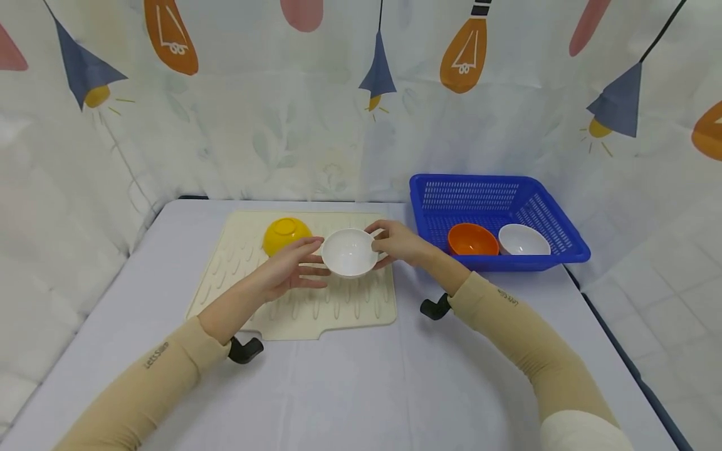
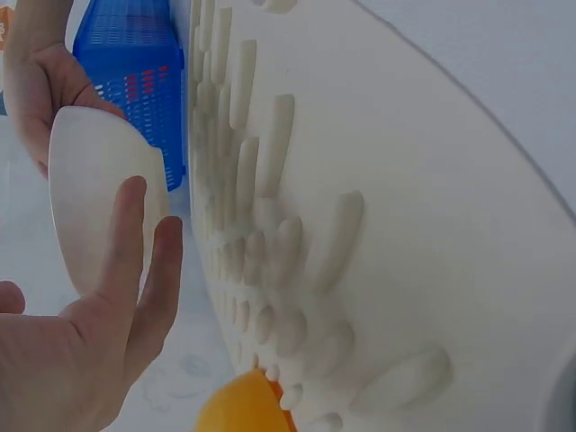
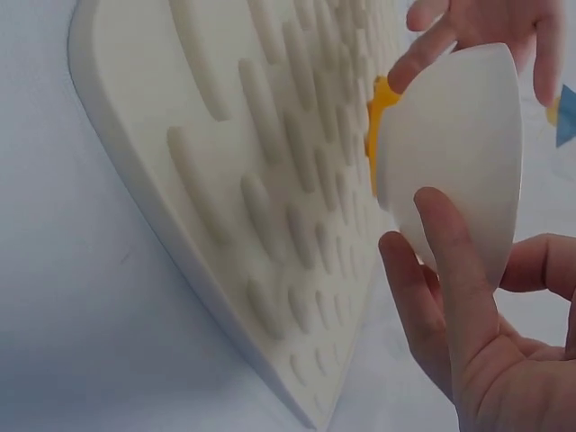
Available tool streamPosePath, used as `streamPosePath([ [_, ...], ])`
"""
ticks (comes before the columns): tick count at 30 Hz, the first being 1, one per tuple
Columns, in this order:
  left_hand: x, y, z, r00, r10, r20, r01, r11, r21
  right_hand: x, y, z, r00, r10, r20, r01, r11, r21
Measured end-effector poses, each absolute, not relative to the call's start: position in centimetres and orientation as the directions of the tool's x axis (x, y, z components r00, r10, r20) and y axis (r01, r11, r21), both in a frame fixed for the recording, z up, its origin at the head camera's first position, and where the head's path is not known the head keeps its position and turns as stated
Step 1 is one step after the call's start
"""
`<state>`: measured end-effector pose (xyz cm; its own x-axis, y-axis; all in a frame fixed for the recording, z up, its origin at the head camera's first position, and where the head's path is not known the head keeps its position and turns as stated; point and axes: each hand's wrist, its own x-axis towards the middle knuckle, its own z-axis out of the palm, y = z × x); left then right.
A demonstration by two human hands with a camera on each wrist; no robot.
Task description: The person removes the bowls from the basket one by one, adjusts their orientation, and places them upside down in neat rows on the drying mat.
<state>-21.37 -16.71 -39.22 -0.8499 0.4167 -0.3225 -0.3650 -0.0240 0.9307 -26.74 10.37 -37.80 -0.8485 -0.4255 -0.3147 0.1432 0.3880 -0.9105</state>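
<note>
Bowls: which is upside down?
The yellow bowl on the mat: its base faces up. The orange bowl, held white bowl and white bowl in the basket show their insides.

lamp-print backdrop (image 1: 327, 131), pale cloth-covered table (image 1: 361, 388)

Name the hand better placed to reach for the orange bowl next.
Right, probably: the right hand is nearer the blue basket holding the orange bowl, though it grips a white bowl.
</note>
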Motion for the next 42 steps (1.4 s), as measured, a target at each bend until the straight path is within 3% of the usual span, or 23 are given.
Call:
streamPosePath([
  [24, -22.0, -16.4, -41.3, -0.843, 0.422, -0.333, -0.432, -0.163, 0.887, -26.3, 10.2, -39.1, -0.844, -0.444, -0.302, 0.170, 0.312, -0.935],
  [42, -22.9, -16.6, -40.9, -0.804, 0.508, -0.309, -0.416, -0.109, 0.903, -26.3, 10.0, -39.7, -0.854, -0.421, -0.304, 0.186, 0.297, -0.936],
])
